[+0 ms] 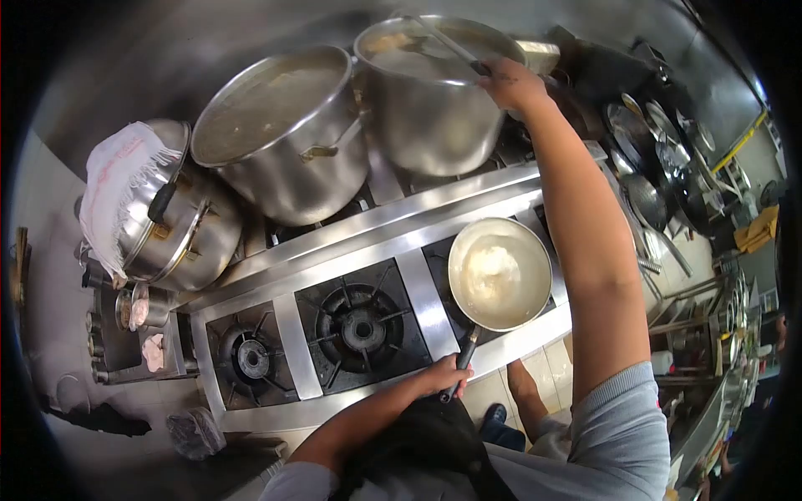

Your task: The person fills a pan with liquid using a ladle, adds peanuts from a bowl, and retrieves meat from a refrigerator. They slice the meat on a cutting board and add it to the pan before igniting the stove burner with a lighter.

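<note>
Your left hand point(447, 376) is curled tight around the black handle point(469, 341) of a round, silver-coloured metal frying pan point(536, 280), just in front of the front edge of the stainless-steel stove point(422, 305). The pan is over the front-row burner nearest the stove's right end, its handle pointing out past the front edge. Inside, its wall is pale and cream-toned, smooth up to a thin bright rim, and a whitish, cloudy patch point(491, 269) lies around the middle; glare makes it hard to say whether that is liquid, froth or partly reflection.

Your right hand point(511, 81) is closed around the dark grip of a long grey metal utensil point(447, 39), by the right side of a tall steel stockpot point(439, 125) at the stove's back edge. The shaft slants across the pot's mouth to its far rim; you cannot see its tip clearly. Left of that stands a second wide steel stockpot point(288, 188) of murky liquid, and near the back left corner a lidded steel pot point(205, 225) with a fringed white cloth point(121, 188) draped over it.
</note>
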The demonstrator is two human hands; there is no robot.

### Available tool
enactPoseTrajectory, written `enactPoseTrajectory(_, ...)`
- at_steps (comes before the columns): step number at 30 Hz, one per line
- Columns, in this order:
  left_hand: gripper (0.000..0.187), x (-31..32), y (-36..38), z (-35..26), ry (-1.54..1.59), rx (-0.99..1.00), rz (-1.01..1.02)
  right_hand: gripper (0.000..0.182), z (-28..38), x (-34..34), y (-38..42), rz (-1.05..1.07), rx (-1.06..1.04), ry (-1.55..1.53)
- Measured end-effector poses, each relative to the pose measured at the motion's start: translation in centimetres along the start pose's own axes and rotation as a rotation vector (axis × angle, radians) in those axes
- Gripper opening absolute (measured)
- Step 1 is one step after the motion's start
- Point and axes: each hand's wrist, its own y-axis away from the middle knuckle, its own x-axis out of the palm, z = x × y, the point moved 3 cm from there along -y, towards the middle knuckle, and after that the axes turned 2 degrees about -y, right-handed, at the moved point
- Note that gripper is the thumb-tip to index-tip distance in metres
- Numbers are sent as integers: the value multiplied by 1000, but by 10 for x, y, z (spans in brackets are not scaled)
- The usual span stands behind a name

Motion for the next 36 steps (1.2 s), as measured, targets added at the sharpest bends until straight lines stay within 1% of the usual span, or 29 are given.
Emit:
enactPoseTrajectory(1,26,3,2,-3,-24,-18,-8,39,-2,4,3,14,18,1)
enactPoseTrajectory(2,30,3,3,-5,-64,-56,-17,42,-5,8,5,-17,27,-8)
enactPoseTrajectory(3,34,4,3,-7,-86,-40,-20,46,-9,14,11,-44,39,-13)
enactPoseTrajectory(5,39,-1,-3,10,-208,-5,-52,50,-6,7,39,-170,87,-61)
enactPoseTrajectory(6,39,0,0,4,-223,-23,-32,54,-10,8,52,-363,90,-11)
enactPoseTrajectory(7,42,6,10,-6,-238,4,-18,54,-13,4,72,-364,117,-5)
enactPoseTrajectory(9,45,9,19,-21,-261,28,4,49,-9,-10,121,-587,40,-248)
enactPoseTrajectory(11,52,8,26,-20,-321,-72,-14,42,0,-8,180,-649,32,-570)
enactPoseTrajectory(13,54,4,30,-17,-344,-101,-17,30,11,4,236,-569,201,-771)
enactPoseTrajectory(14,56,3,32,-14,-374,-123,-21,26,12,18,265,-559,313,-771)
enactPoseTrajectory(15,56,-5,26,5,-386,-121,-16,23,12,38,292,-556,420,-769)
enactPoseTrajectory(16,60,-21,15,34,-563,-21,-110,27,17,61,322,-660,522,-819)
enactPoseTrajectory(17,65,-31,11,48,-741,85,-205,31,21,82,351,-739,609,-790)
enactPoseTrajectory(18,68,-35,20,46,-731,92,-233,33,21,108,381,-655,699,-775)
enactPoseTrajectory(19,68,-34,35,29,-743,94,-231,37,23,134,408,-668,765,-823)
enactPoseTrajectory(20,65,-28,58,3,-743,31,-223,36,26,162,436,-581,920,-889)
enactPoseTrajectory(21,62,-28,73,-10,-741,-33,-217,37,30,190,462,-523,1067,-869)
enactPoseTrajectory(22,53,-38,79,-4,-700,-7,-237,39,34,223,488,-427,1185,-954)
enactPoseTrajectory(23,53,-39,89,-12,-708,-9,-237,42,36,263,511,-217,1226,-1038)
enactPoseTrajectory(25,42,-36,113,-26,-474,-150,-222,45,72,249,500,85,1493,-1970)
enactPoseTrajectory(26,33,-41,119,-20,-480,-186,-191,45,78,239,497,86,1499,-1973)
enactPoseTrajectory(28,32,-42,130,-19,-469,-223,-202,44,89,228,486,164,1377,-2173)
enactPoseTrajectory(29,31,-42,135,-16,-455,-257,-211,44,89,230,486,160,1382,-2173)
enactPoseTrajectory(31,29,-45,140,-9,-450,-252,-194,42,85,234,488,128,1356,-1867)
enactPoseTrajectory(33,28,-47,144,-4,-426,-244,-204,41,81,237,491,92,1379,-1797)
enactPoseTrajectory(36,28,-55,150,7,-403,-269,-194,42,74,234,494,108,1314,-1718)
